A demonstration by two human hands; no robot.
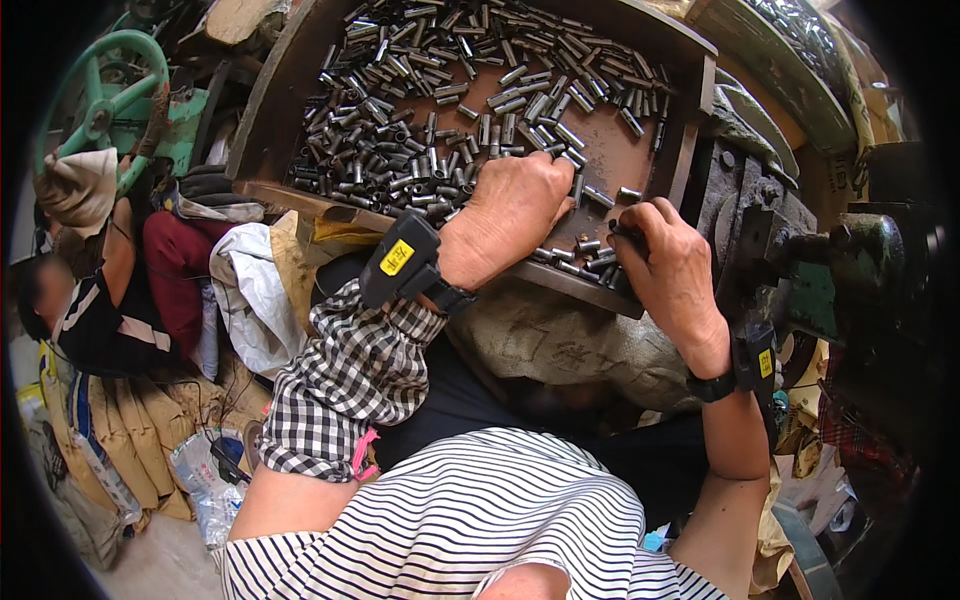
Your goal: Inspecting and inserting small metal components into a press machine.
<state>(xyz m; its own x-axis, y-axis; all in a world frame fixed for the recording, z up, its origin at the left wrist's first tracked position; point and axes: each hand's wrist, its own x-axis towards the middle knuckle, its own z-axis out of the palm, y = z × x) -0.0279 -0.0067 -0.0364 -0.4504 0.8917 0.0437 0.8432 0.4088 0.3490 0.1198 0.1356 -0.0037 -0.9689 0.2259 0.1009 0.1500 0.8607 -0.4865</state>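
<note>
Many short metal tubes (400, 165) lie loose in a shallow wooden tray (690, 150) in front of me. My left hand (515, 210) reaches over the tray's near side, fingers curled closed, with a small metal tube (577, 188) at its fingertips. To the right, my right hand (668, 268) is closed in a pinch on a dark metal tube (628, 236) at the tray's near right corner. Several tubes (580, 262) lie between the two hands along the near edge. Part of the left hand's grip is hidden behind its knuckles.
A dark machine (840, 270) stands close to the tray's right side. At the far left, a green handwheel (105, 110) is near another person (110, 290). Sacks (545, 350) lie below the tray, and another container of metal parts (800, 50) is at the upper right.
</note>
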